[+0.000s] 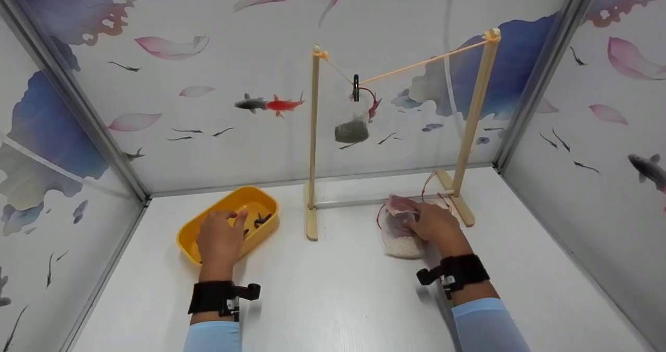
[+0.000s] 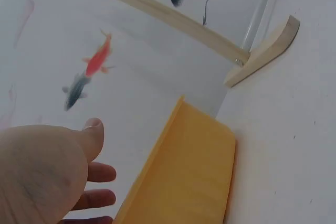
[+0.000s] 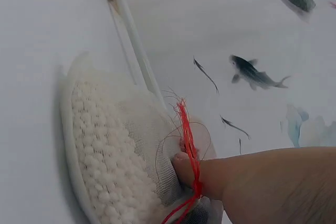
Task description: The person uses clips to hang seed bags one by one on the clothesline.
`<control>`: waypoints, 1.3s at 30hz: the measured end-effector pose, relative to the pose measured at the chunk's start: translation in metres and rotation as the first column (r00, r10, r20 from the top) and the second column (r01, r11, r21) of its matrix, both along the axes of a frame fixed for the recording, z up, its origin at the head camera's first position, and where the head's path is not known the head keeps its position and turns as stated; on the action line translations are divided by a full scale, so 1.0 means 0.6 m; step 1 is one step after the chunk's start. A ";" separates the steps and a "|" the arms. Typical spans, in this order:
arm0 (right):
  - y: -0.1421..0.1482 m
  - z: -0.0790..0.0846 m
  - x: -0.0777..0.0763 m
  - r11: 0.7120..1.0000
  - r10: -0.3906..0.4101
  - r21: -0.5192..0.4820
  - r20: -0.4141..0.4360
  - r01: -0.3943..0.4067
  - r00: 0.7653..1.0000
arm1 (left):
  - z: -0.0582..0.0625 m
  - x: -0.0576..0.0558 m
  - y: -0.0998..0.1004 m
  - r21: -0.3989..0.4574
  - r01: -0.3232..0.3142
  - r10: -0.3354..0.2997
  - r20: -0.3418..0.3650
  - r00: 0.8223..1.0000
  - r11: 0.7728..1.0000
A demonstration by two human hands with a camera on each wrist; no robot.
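Observation:
My left hand [image 1: 221, 237] is over the yellow tray [image 1: 250, 192], its thumb and fingers apart; no held thing shows in the left wrist view. Small dark clips [image 1: 261, 220] lie in that tray. At the foot of the wooden stand, my right hand [image 1: 438, 226] pinches the gathered top of a mesh sachet. White granules fill a mesh sachet [image 3: 105, 156] there, and a red tassel [image 3: 188, 135] lies across my thumb. Pinkish cloth [image 1: 399, 204] and a dark patch show at my fingers. A sachet with dark green filling [image 1: 351, 131] hangs above from a black clip [image 1: 356, 88].
Two wooden posts, the left post [image 1: 314, 133] and the right post [image 1: 476, 113], carry a sagging orange cord [image 1: 426, 61]. A pale rod [image 1: 354, 202] joins their feet. Patterned walls [image 1: 218, 154] close in the white table [image 1: 322, 289] at the back and sides.

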State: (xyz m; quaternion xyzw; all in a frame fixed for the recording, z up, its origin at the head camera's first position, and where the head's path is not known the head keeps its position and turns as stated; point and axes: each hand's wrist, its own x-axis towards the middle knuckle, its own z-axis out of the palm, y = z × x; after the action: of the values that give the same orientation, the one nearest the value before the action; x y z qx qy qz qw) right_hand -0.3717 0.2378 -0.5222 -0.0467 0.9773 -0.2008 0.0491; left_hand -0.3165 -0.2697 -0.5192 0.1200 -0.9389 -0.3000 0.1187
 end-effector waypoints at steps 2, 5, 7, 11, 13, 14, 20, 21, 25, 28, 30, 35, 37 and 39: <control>-0.028 -0.004 0.002 1.000 0.026 0.003 -0.030 -0.026 0.999 | -0.001 0.004 -0.011 -0.044 -0.009 0.012 0.064 0.998 0.999; -0.073 -0.011 0.005 0.999 0.043 -0.012 -0.077 -0.044 0.996 | -0.002 0.009 -0.017 -0.101 0.010 0.008 0.173 0.985 0.995; -0.103 -0.014 0.007 0.998 0.044 -0.032 -0.106 -0.048 0.993 | -0.002 0.010 -0.017 -0.123 0.039 -0.010 0.226 0.974 0.992; -0.151 -0.016 0.012 0.996 0.048 -0.064 -0.120 -0.056 0.992 | -0.002 0.011 -0.013 -0.135 0.085 -0.039 0.314 0.949 0.987; -0.166 -0.012 0.017 0.997 0.056 -0.054 -0.105 -0.062 0.993 | 0.000 0.013 -0.012 -0.128 0.095 -0.046 0.343 0.938 0.987; -0.171 -0.008 0.020 0.997 0.063 -0.041 -0.098 -0.067 0.993 | 0.001 0.014 -0.012 -0.129 0.096 -0.045 0.351 0.935 0.987; -0.174 0.023 0.032 0.995 0.098 0.033 -0.123 -0.095 0.988 | 0.010 0.020 -0.019 -0.123 0.084 -0.036 0.347 0.937 0.989; -0.172 0.028 0.034 0.995 0.098 0.023 -0.132 -0.095 0.986 | 0.013 0.020 -0.020 -0.110 0.083 -0.040 0.347 0.937 0.990; -0.166 0.052 0.042 0.992 0.113 -0.042 -0.155 -0.121 0.981 | 0.018 0.018 -0.028 -0.070 0.077 -0.047 0.358 0.933 0.995; -0.162 0.071 0.047 0.984 0.130 -0.097 -0.171 -0.148 0.977 | 0.021 0.014 -0.033 -0.043 0.063 -0.044 0.348 0.936 0.997; -0.159 0.084 0.049 0.980 0.124 -0.135 -0.173 -0.148 0.977 | 0.019 0.011 -0.034 -0.017 0.057 -0.048 0.331 0.942 0.998; -0.154 0.103 0.052 0.971 0.107 -0.198 -0.158 -0.137 0.982 | 0.013 0.007 -0.036 0.010 0.070 -0.070 0.259 0.963 0.998; -0.153 0.104 0.051 0.966 0.107 -0.218 -0.151 -0.138 0.983 | 0.016 0.008 -0.038 0.012 0.076 -0.077 0.248 0.966 0.997; -0.154 0.104 0.051 0.964 0.101 -0.230 -0.161 -0.137 0.982 | 0.019 0.010 -0.037 0.017 0.090 -0.092 0.229 0.969 0.996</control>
State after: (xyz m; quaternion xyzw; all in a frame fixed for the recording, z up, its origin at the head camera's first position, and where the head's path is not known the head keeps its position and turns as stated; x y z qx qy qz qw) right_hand -0.3409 0.1454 -0.4598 -0.1260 0.9422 -0.3101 -0.0174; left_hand -0.3108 -0.2919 -0.5078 0.1112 -0.9498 -0.2925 -0.0049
